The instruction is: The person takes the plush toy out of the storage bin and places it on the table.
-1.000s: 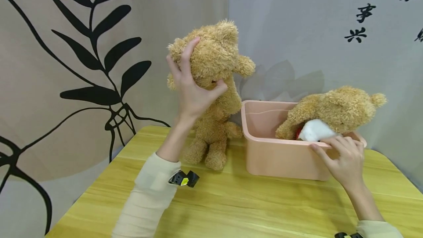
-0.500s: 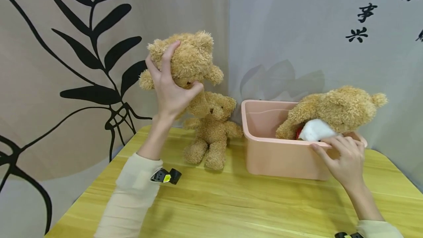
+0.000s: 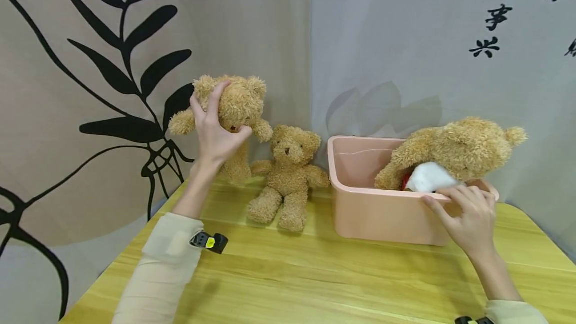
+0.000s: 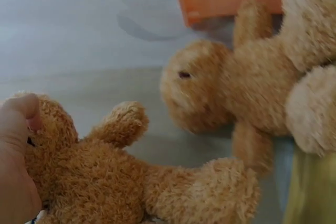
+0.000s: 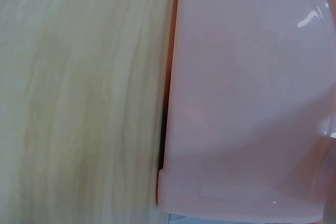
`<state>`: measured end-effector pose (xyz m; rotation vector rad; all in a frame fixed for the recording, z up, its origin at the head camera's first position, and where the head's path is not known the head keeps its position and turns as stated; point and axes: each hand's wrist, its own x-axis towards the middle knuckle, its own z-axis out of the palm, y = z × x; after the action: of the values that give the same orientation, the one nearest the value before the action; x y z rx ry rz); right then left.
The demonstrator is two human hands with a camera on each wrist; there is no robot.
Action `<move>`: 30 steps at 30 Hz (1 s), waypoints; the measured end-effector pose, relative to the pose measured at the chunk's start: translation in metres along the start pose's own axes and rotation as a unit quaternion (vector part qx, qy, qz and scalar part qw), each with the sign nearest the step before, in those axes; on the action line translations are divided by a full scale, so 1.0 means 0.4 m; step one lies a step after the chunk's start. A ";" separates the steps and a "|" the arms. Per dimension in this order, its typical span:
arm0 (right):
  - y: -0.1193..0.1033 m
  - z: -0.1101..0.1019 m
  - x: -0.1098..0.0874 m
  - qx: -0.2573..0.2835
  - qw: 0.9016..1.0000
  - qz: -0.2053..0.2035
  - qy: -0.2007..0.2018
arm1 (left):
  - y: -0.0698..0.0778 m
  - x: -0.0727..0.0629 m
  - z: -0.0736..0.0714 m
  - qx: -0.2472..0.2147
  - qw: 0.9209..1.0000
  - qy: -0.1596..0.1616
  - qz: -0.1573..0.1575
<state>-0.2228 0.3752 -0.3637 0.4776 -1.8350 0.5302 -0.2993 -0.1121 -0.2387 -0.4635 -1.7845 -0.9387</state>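
Observation:
My left hand (image 3: 217, 134) grips a tan teddy bear (image 3: 243, 101) by the head, thumb and fingers spread round its face. Its legs hang close over the table's back left part. In the left wrist view the held bear (image 4: 94, 177) shows its body and one arm. Right beside it a smaller teddy bear (image 3: 292, 174) sits upright, facing me. My right hand (image 3: 472, 216) holds the front rim of a pink bin (image 3: 387, 214) near its right corner, fingers curled over the edge. Another teddy bear (image 3: 472, 146) lies tilted inside the bin, over a white fluffy thing (image 3: 431, 178).
The wooden table (image 3: 315, 279) extends in front of the bears and bin. Behind stands a cloth backdrop (image 3: 378, 49) with leaf drawings and black characters. A bit of red shows in the bin beside the white thing.
My left hand has carried the held bear leftward and down, from in front of the seated bear to beside it, so the seated bear's face now shows. The right hand stays on the rim.

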 end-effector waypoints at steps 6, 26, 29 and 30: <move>0.001 0.002 -0.002 -0.003 1.000 0.003 -0.004 | -0.065 -0.033 -0.016 0.027 0.995 -0.055 -0.075; 0.003 -0.001 -0.001 -0.001 1.000 0.001 -0.001 | -0.241 -0.114 -0.075 0.087 0.927 -0.264 -0.252; 0.001 0.000 -0.001 -0.003 1.000 -0.001 -0.001 | -0.262 -0.134 -0.074 0.092 0.901 -0.315 -0.284; 0.001 0.000 0.000 -0.004 1.000 -0.003 -0.001 | -0.265 -0.138 -0.072 0.094 0.893 -0.328 -0.292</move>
<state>-0.2230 0.3753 -0.3639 0.4778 -1.8365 0.5195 -0.3319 -0.1940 -0.3243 -0.1049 -2.7010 -1.0681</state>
